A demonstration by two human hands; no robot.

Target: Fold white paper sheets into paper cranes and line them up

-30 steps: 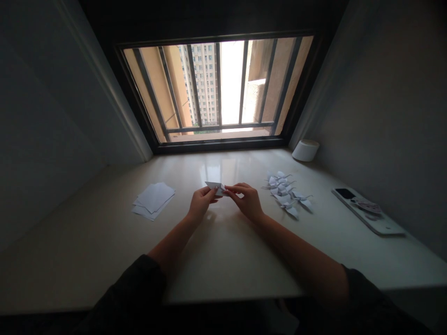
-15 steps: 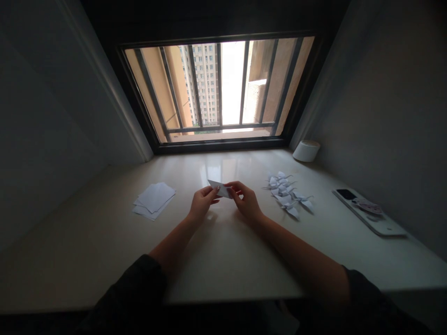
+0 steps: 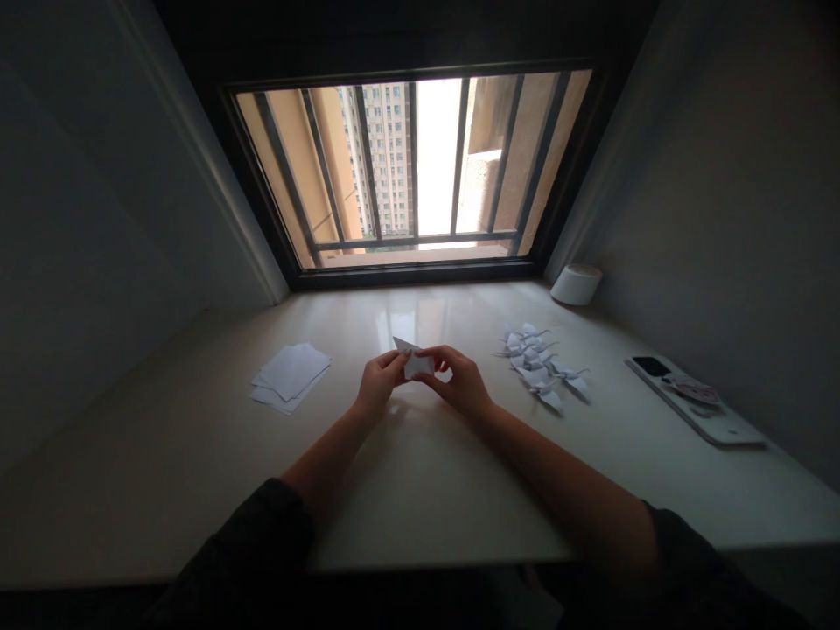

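Between my two hands, a little above the white sill, is a small folded sheet of white paper (image 3: 420, 366) with one pointed corner up at its left. My left hand (image 3: 381, 381) pinches its left side with thumb and fingers. At the right side, my right hand (image 3: 463, 378) grips the paper, its thumb at the lower edge and its fingers along the upper edge. Part of the paper is hidden behind the fingers. Right of my hands lies a cluster of folded white paper cranes (image 3: 530, 357). To the left rests a loose stack of white paper sheets (image 3: 290, 376).
A phone (image 3: 696, 398) with a round grip on its back lies at the right of the sill (image 3: 420, 490). A white cylindrical object (image 3: 576, 285) stands in the back right corner. Behind is a dark-framed window (image 3: 420, 278) with bars outside.
The right-hand part of the folded paper has been opened out into a wider, squarer flap. My right thumb has moved down and left along its lower edge. My left hand has barely moved.
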